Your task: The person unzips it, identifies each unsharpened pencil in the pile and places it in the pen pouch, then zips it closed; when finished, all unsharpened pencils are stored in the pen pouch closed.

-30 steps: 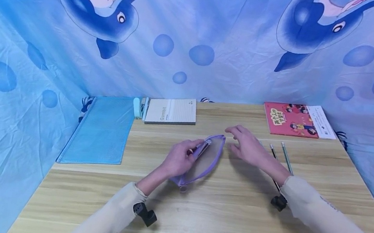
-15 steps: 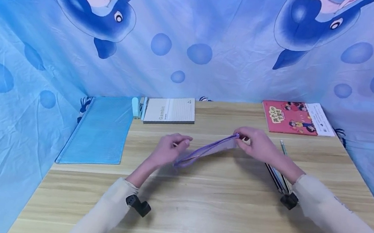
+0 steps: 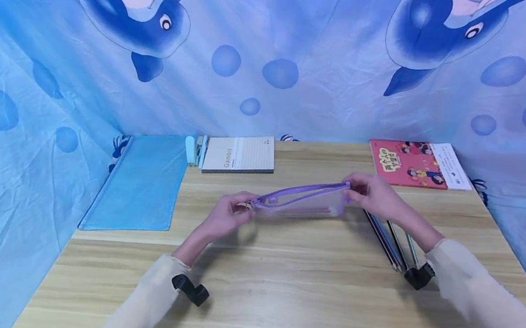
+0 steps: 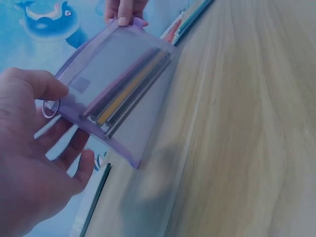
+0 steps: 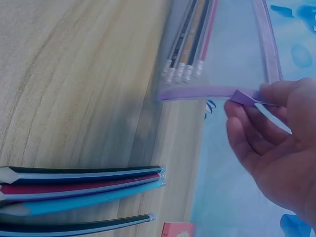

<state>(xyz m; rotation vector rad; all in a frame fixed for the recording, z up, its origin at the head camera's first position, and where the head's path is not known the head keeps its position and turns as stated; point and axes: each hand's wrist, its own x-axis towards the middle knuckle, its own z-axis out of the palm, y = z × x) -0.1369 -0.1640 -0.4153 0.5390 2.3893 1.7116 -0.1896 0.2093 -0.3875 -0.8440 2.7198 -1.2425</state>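
A see-through pencil case [image 3: 310,202] with purple trim is held up lengthwise between both hands, its zip edges parted in the middle. Inside it lie several pencils [image 4: 126,94], gathered along the bottom in the left wrist view. My left hand [image 3: 226,215] pinches the left end near the zip, where a metal ring [image 4: 50,108] hangs. My right hand [image 3: 378,196] grips the opposite upper corner, thumb and fingers on a small purple tab [image 5: 243,97]. Several loose pencils [image 5: 84,190] rest on the table below my right forearm.
At the back left stand a blue mesh file bag [image 3: 138,183], a light blue stapler [image 3: 191,150] and a Gambit notebook [image 3: 240,155]. A red book [image 3: 410,164] lies at the back right. A dolphin-print curtain [image 3: 270,32] hangs behind the wooden table [image 3: 274,309].
My right hand came to the pencil case and took its right end. My left hand released the side, then took the left end. The case turned crosswise and its mouth narrowed.
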